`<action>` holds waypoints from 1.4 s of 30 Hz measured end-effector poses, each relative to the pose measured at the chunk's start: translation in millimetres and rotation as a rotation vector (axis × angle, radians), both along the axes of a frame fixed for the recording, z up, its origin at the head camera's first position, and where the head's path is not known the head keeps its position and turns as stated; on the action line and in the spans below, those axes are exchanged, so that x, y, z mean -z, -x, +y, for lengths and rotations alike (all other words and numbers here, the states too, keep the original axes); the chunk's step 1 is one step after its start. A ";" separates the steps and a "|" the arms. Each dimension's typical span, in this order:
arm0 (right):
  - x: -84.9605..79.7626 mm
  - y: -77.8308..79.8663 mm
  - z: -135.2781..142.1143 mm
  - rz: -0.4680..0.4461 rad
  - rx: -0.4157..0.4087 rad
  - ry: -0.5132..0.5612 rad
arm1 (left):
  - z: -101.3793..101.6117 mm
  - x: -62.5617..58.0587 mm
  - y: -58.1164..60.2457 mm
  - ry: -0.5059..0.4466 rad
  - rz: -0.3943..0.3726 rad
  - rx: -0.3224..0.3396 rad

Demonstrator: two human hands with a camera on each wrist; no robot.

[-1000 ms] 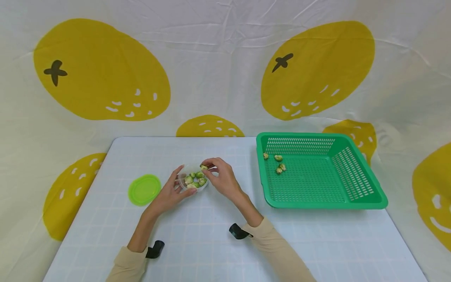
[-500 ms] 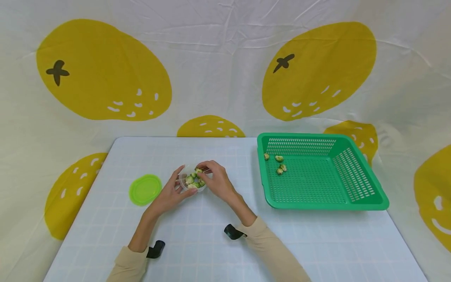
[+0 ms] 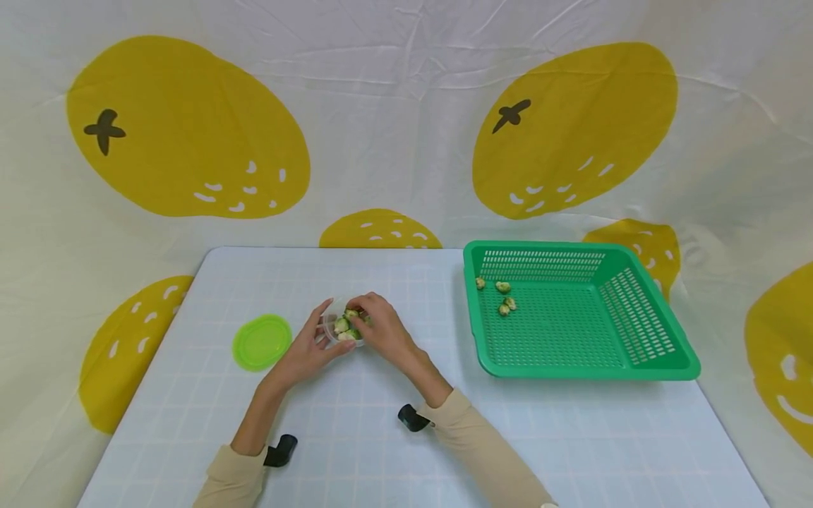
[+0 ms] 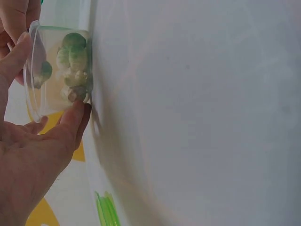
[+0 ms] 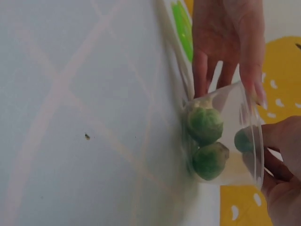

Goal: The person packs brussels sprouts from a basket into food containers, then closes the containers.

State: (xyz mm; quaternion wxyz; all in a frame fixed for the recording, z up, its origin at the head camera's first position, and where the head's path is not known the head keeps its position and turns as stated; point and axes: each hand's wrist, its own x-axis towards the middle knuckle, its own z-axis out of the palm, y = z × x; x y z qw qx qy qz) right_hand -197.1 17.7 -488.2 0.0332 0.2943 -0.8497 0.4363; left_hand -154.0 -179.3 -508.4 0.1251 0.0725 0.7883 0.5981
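In the head view my left hand (image 3: 306, 355) grips a small clear plastic container (image 5: 230, 175) standing on the table, thumb on the near side and fingers round the far-left side. Several Brussels sprouts (image 4: 75, 56) lie at its bottom. My right hand (image 3: 384, 330) reaches in over the rim and pinches one Brussels sprout (image 5: 243, 140) between thumb and fingers, inside the container above the others. The right wrist view shows two sprouts (image 5: 205, 125) through the wall below it. From above, my right fingers partly hide the contents.
A bright green lid (image 3: 261, 343) lies left of the container. To the right stands a green perforated basket (image 3: 587, 368) with several Brussels sprouts (image 3: 503, 287) in its left part. A small dark crumb (image 5: 87, 136) lies on the tablecloth. A curtain with yellow fruit prints hangs behind.
My right hand has moved left and down, carrying the pinched sprout from the container's right rim to inside it. My left hand and the container have stayed in place.
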 end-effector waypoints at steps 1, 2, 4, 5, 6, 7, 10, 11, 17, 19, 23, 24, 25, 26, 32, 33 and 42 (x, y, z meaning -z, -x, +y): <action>0.0 0.1 -0.7 0.007 0.006 -0.029 | 0.0 -0.3 0.0 0.000 -0.001 -0.003; -0.1 0.1 -1.3 0.018 0.006 -0.051 | -0.1 -0.6 0.0 0.001 0.000 -0.001; -0.8 -0.1 -2.4 0.040 0.000 -0.094 | -0.1 -1.4 -0.2 -0.001 -0.001 0.000; -1.5 -0.3 -2.9 0.046 -0.007 -0.107 | 0.0 -1.8 -0.3 -0.003 -0.001 -0.002; -2.0 -0.3 -3.3 0.053 -0.014 -0.118 | 0.2 -2.3 -0.7 -0.005 0.001 -0.002; -2.6 -0.4 -3.7 0.055 -0.023 -0.126 | 0.3 -2.5 -1.0 -0.005 0.002 -0.002; -4.0 0.1 -5.1 0.059 -0.054 -0.149 | 0.2 -2.4 -1.3 -0.001 0.007 -0.001; -4.2 0.4 -5.5 0.056 -0.059 -0.155 | 0.4 -2.4 -1.4 -0.002 0.007 -0.001; -4.0 2.0 -7.3 0.058 -0.061 -0.205 | 0.7 -0.6 0.6 0.010 0.015 0.008; -3.3 2.2 -7.7 0.065 -0.054 -0.217 | 0.4 0.3 1.5 0.017 0.018 0.013; -2.1 1.8 -9.0 0.090 -0.045 -0.236 | -0.2 0.8 2.6 0.033 0.019 0.014; -2.2 1.4 -9.2 0.091 -0.041 -0.239 | -0.1 0.5 3.0 0.036 0.018 0.014; -2.3 0.9 -9.4 0.092 -0.040 -0.240 | 0.1 -0.5 3.2 0.043 0.022 0.017; -2.5 0.3 -9.4 0.088 -0.037 -0.243 | 0.3 -1.1 3.5 0.047 0.025 0.019; -3.7 0.1 -7.7 0.066 -0.040 -0.244 | 1.3 -3.4 5.8 0.085 0.058 0.026; -4.0 0.3 -7.3 0.068 -0.046 -0.242 | 1.3 -3.2 6.2 0.093 0.068 0.028; -5.5 2.4 -5.8 0.069 -0.082 -0.251 | 1.1 -6.8 9.8 0.144 0.143 0.052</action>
